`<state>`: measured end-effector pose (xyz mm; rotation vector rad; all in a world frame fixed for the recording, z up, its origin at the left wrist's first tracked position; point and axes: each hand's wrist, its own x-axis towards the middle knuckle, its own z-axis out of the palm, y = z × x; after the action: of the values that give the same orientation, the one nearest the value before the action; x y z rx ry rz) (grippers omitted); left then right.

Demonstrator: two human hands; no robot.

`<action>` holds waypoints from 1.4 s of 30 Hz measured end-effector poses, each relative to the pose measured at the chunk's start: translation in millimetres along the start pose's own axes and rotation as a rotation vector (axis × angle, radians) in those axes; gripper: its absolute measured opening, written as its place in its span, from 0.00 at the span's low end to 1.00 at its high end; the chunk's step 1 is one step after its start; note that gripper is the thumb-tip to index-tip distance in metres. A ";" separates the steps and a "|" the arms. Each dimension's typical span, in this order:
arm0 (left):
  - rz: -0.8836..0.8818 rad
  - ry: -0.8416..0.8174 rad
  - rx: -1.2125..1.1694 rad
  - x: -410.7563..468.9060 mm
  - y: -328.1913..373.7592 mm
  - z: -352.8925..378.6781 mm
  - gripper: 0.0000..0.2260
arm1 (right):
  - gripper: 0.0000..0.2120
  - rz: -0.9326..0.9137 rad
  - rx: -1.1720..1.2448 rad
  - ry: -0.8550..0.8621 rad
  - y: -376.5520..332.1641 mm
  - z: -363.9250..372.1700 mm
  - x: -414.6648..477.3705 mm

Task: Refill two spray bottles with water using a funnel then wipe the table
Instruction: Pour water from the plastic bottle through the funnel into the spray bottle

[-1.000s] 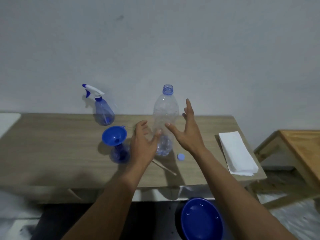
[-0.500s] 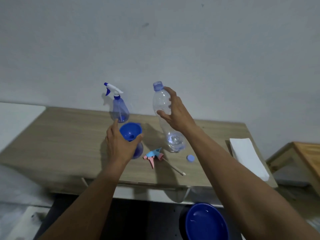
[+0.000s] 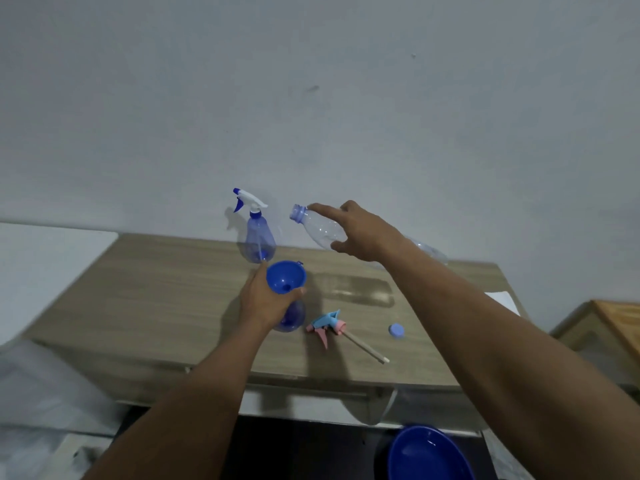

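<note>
1. The left hand (image 3: 263,301) is curling its fingers round the neck of the open spray bottle (image 3: 293,317), right under the blue funnel (image 3: 285,277) seated in its mouth. I judge this grip is steadying both, so the wide funnel is not tipping the light bottle over.
2. The right hand (image 3: 360,233) is gripping the clear water bottle (image 3: 320,230) round its shoulder, with the forefinger lying along the neck. It is holding the bottle tilted nearly flat, its uncapped mouth pointing left, above and behind the funnel, apparently lining up a pour. No water is visibly leaving.
3. The pink and blue trigger head (image 3: 327,323) is lying on the bench (image 3: 156,289) just beside the open bottle, and the small blue cap (image 3: 396,330) is sitting further right. Both are off, leaving the necks clear.
4. The second spray bottle (image 3: 258,237), trigger on, is standing by the wall behind the funnel; I cannot tell whether it is holding water.
5. A white cloth (image 3: 504,301) is showing at the bench's right end, probably waiting for the wiping.
</note>
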<state>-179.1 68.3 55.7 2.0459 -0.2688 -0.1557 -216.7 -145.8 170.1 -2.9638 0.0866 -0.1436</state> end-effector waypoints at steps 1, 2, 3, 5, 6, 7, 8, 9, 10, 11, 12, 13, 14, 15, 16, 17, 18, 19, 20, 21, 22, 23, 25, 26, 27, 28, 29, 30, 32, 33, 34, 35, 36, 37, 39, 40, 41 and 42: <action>0.006 -0.016 0.002 0.4 0.6 -0.9 0.25 | 0.38 0.012 -0.008 -0.021 -0.1 0.8 -1.9; 0.012 -0.033 0.006 1.2 1.1 -0.9 0.25 | 0.38 0.022 -0.015 -0.042 0.0 1.8 -4.1; 0.019 -0.051 0.009 2.4 1.3 -1.5 0.25 | 0.38 0.028 -0.023 -0.064 -1.1 3.2 -5.9; 0.027 -0.078 0.017 5.1 0.7 -1.9 0.24 | 0.39 0.036 -0.059 -0.108 -4.1 7.7 -7.7; 0.031 -0.083 0.026 6.5 0.1 -1.6 0.23 | 0.39 0.037 -0.089 -0.123 -5.5 10.0 -7.5; 0.038 -0.082 0.037 7.4 -0.7 -1.1 0.23 | 0.39 0.038 -0.116 -0.134 -6.8 12.2 -7.6; 0.044 -0.072 0.051 8.6 -1.6 -1.9 0.22 | 0.39 0.034 -0.135 -0.142 -9.1 13.6 -6.8; 0.049 -0.064 0.065 9.4 -2.2 -1.7 0.22 | 0.39 0.030 -0.148 -0.153 -10.3 14.7 -6.7; 0.049 -0.060 0.072 10.0 -2.5 -1.0 0.22 | 0.39 0.027 -0.157 -0.165 -10.6 16.2 -6.9; 0.044 -0.059 0.068 10.5 -2.9 -1.3 0.22 | 0.39 0.021 -0.164 -0.172 -11.0 17.7 -5.8; 0.035 -0.066 0.055 10.9 -2.7 -0.6 0.22 | 0.39 0.020 -0.171 -0.177 -10.6 18.8 -5.4; 0.027 -0.076 0.044 11.5 -1.6 0.0 0.22 | 0.39 0.021 -0.178 -0.182 -9.8 19.1 -4.7; 0.022 -0.084 0.040 12.1 -0.7 -0.1 0.21 | 0.39 0.019 -0.184 -0.187 -9.5 19.7 -3.9; 0.021 -0.090 0.043 13.1 0.2 -0.4 0.21 | 0.40 0.017 -0.190 -0.191 -9.2 20.2 -2.8; 0.026 -0.097 0.052 14.5 1.1 -1.0 0.21 | 0.40 0.016 -0.197 -0.196 -9.3 20.6 -1.9; 0.031 -0.104 0.065 15.5 1.9 -1.9 0.22 | 0.40 0.017 -0.204 -0.202 -9.8 20.9 -1.1; 0.032 -0.108 0.073 16.6 2.5 -2.9 0.22 | 0.40 0.019 -0.208 -0.207 -10.5 21.0 -0.5; 0.032 -0.111 0.077 17.2 2.7 -3.8 0.23 | 0.40 0.021 -0.213 -0.213 -11.2 21.3 0.0; 0.029 -0.115 0.082 17.8 2.8 -4.5 0.23 | 0.40 0.021 -0.220 -0.218 -11.9 21.7 0.3; 0.026 -0.118 0.087 18.0 2.6 -5.4 0.23 | 0.40 0.019 -0.227 -0.223 -12.9 22.0 0.4; 0.024 -0.121 0.090 18.0 2.6 -5.8 0.24 | 0.40 0.015 -0.235 -0.229 -13.9 22.1 0.4; 0.025 -0.122 0.091 18.3 2.4 -6.5 0.24 | 0.39 0.010 -0.245 -0.235 -14.9 22.1 0.0; 0.029 -0.128 0.094 19.3 2.3 -7.3 0.25 | 0.39 0.002 -0.276 -0.246 -16.4 22.5 -1.3; 0.030 -0.132 0.096 19.8 2.4 -7.5 0.25 | 0.39 0.001 -0.298 -0.248 -16.9 22.8 -2.0; 0.031 -0.136 0.101 20.1 2.7 -7.6 0.24 | 0.39 -0.001 -0.322 -0.248 -17.4 22.9 -2.8; 0.032 -0.139 0.102 20.3 2.8 -7.7 0.24 | 0.39 -0.005 -0.346 -0.244 -17.9 22.6 -3.3; 0.033 -0.142 0.098 20.3 2.8 -7.7 0.24 | 0.39 -0.011 -0.367 -0.241 -18.3 22.2 -3.6; 0.031 -0.143 0.090 20.3 2.8 -8.0 0.24 | 0.39 -0.017 -0.381 -0.238 -18.7 21.7 -3.8; 0.031 -0.142 0.075 20.5 2.7 -8.8 0.23 | 0.39 -0.021 -0.385 -0.238 -19.4 21.0 -3.4; 0.033 -0.144 0.072 20.6 2.5 -9.0 0.23 | 0.39 -0.022 -0.385 -0.240 -19.6 20.9 -3.3; 0.035 -0.146 0.071 20.7 2.4 -9.2 0.23 | 0.39 -0.023 -0.389 -0.239 -19.8 21.0 -3.1; 0.036 -0.148 0.071 20.8 2.4 -9.4 0.23 | 0.39 -0.026 -0.400 -0.239 -20.1 21.5 -3.3; 0.036 -0.149 0.071 20.7 2.4 -9.6 0.23 | 0.39 -0.031 -0.412 -0.241 -20.5 22.4 -3.4; 0.038 -0.150 0.072 20.6 2.4 -9.8 0.23 | 0.39 -0.034 -0.422 -0.244 -20.8 23.4 -3.6; 0.044 -0.152 0.073 20.3 2.9 -10.2 0.24 | 0.40 -0.033 -0.430 -0.247 -21.3 24.5 -3.7; 0.043 -0.154 0.071 20.1 3.3 -10.3 0.24 | 0.40 -0.032 -0.433 -0.248 -21.3 24.8 -3.8; 0.040 -0.155 0.069 20.1 3.7 -10.6 0.24 | 0.40 -0.034 -0.438 -0.247 -20.9 25.0 -3.7; 0.037 -0.155 0.067 20.3 4.1 -10.7 0.24 | 0.40 -0.037 -0.447 -0.246 -20.3 25.2 -3.5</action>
<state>-157.6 70.4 64.4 2.0966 -0.4133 -0.2864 -216.7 -121.3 148.7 -3.3988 0.0341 0.2725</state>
